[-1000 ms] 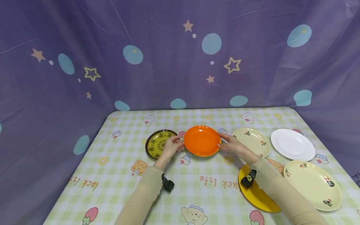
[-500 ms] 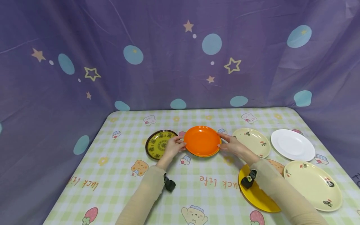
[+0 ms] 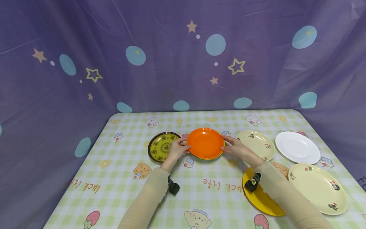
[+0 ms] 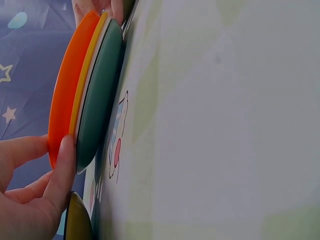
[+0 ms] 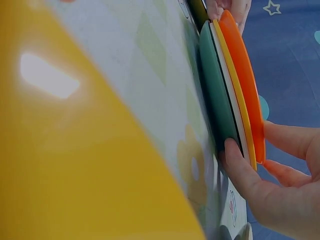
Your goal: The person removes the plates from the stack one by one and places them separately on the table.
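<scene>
A round orange plate [image 3: 206, 143] tops a stack in the middle of the table. Below it, the wrist views show a yellow plate [image 4: 82, 95], a white plate [image 5: 231, 85] and a green plate [image 4: 102, 95] at the bottom. My left hand [image 3: 176, 149] holds the stack's left side, thumb in front and fingers farther round the rim. On the opposite side, my right hand [image 3: 237, 149] grips likewise, its thumb against the lower plates and its fingers at the orange rim. Beside the left hand lies a dark-rimmed olive plate [image 3: 158, 148], partly covered by that hand.
At the right lie a small cream plate [image 3: 257, 144], a white oval plate [image 3: 297, 147] and a large cream oval plate [image 3: 317, 189]. A large yellow plate [image 3: 263, 200] sits partly under the right forearm. A purple curtain [image 3: 183, 63] hangs behind the checked tablecloth [image 3: 114, 203].
My left hand and wrist have shifted slightly right against the stack. The right hand and the plates look nearly unmoved.
</scene>
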`<act>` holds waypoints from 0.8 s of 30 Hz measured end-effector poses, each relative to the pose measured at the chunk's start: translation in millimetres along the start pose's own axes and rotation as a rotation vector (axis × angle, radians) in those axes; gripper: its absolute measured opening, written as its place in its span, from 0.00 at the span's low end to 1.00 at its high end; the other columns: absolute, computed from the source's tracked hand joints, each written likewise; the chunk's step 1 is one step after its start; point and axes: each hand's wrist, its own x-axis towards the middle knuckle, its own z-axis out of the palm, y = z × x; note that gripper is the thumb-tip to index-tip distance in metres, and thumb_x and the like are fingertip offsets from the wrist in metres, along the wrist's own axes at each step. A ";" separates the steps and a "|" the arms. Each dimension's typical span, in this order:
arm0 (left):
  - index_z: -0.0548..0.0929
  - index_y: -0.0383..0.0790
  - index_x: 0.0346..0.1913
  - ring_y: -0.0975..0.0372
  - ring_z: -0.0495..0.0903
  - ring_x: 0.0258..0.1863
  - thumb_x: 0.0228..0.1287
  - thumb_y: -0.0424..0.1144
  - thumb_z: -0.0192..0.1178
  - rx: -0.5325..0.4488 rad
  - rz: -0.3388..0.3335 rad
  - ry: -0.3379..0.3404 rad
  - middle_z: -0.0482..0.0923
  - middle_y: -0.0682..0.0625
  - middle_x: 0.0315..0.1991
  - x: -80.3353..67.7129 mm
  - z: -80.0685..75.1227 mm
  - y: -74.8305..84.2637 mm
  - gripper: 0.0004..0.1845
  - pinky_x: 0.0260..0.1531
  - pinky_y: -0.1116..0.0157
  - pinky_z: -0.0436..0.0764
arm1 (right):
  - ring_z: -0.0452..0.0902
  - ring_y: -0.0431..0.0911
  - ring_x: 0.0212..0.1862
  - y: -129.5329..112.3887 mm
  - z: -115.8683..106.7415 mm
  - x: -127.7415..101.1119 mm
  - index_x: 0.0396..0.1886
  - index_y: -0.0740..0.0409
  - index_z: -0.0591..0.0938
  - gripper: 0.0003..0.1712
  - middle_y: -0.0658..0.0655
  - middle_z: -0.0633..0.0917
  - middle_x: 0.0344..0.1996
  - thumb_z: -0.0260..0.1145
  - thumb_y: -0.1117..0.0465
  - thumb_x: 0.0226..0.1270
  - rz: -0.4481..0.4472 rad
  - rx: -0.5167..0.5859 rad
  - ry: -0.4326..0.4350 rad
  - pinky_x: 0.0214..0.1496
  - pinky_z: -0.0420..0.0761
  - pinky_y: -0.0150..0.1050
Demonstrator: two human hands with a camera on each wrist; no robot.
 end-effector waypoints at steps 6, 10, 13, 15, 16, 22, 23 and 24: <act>0.72 0.30 0.52 0.63 0.76 0.16 0.50 0.23 0.60 -0.001 -0.012 0.004 0.70 0.45 0.26 1.4 1.1 -0.5 0.23 0.26 0.63 0.83 | 0.65 0.48 0.54 -1.7 0.4 0.3 0.67 0.57 0.55 0.38 0.62 0.50 0.68 0.59 0.69 0.59 0.013 -0.002 0.003 0.47 0.78 0.36; 0.75 0.32 0.50 0.62 0.77 0.17 0.49 0.24 0.61 -0.021 0.020 0.007 0.70 0.46 0.25 2.5 1.3 -3.8 0.22 0.26 0.64 0.83 | 0.71 0.42 0.46 -1.8 0.0 -0.4 0.67 0.57 0.55 0.37 0.62 0.49 0.68 0.59 0.69 0.59 0.016 -0.009 0.005 0.45 0.78 0.34; 0.75 0.33 0.50 0.60 0.78 0.18 0.49 0.23 0.60 -0.025 0.023 0.010 0.70 0.46 0.26 2.0 1.9 -3.1 0.21 0.26 0.64 0.83 | 0.72 0.40 0.42 -1.7 -0.5 -1.2 0.67 0.57 0.55 0.37 0.63 0.49 0.67 0.59 0.68 0.59 0.010 -0.019 0.000 0.45 0.78 0.34; 0.75 0.32 0.50 0.61 0.77 0.17 0.49 0.23 0.60 -0.025 0.025 0.011 0.69 0.46 0.25 1.8 2.2 -2.1 0.21 0.26 0.64 0.83 | 0.72 0.41 0.43 -1.5 -0.8 -1.4 0.67 0.57 0.55 0.37 0.63 0.49 0.68 0.59 0.68 0.59 0.015 -0.019 0.000 0.46 0.78 0.34; 0.74 0.32 0.51 0.61 0.76 0.16 0.49 0.23 0.59 -0.027 0.021 0.008 0.69 0.46 0.25 1.6 2.3 -1.5 0.22 0.26 0.63 0.83 | 0.71 0.41 0.44 -1.5 -1.0 -1.3 0.67 0.57 0.55 0.37 0.63 0.49 0.67 0.59 0.68 0.59 0.014 -0.019 -0.002 0.46 0.78 0.34; 0.72 0.30 0.53 0.64 0.74 0.16 0.50 0.21 0.57 -0.024 -0.015 0.008 0.68 0.46 0.26 -0.2 3.1 2.2 0.23 0.27 0.61 0.83 | 0.72 0.40 0.43 0.5 -1.8 1.4 0.67 0.59 0.54 0.38 0.64 0.48 0.67 0.59 0.68 0.59 0.013 -0.001 -0.010 0.48 0.77 0.35; 0.72 0.30 0.53 0.64 0.74 0.16 0.50 0.21 0.57 -0.025 -0.011 0.007 0.68 0.46 0.27 -0.4 3.0 2.2 0.23 0.27 0.61 0.83 | 0.72 0.40 0.44 0.8 -1.7 1.6 0.67 0.59 0.54 0.38 0.64 0.48 0.67 0.59 0.68 0.59 0.014 -0.001 -0.011 0.48 0.77 0.35; 0.72 0.30 0.53 0.63 0.74 0.16 0.50 0.21 0.57 -0.025 -0.012 0.007 0.68 0.46 0.27 -0.3 3.0 2.1 0.23 0.27 0.61 0.83 | 0.71 0.41 0.45 0.9 -1.6 1.9 0.67 0.58 0.54 0.38 0.64 0.48 0.67 0.59 0.68 0.59 0.017 -0.003 -0.005 0.48 0.77 0.34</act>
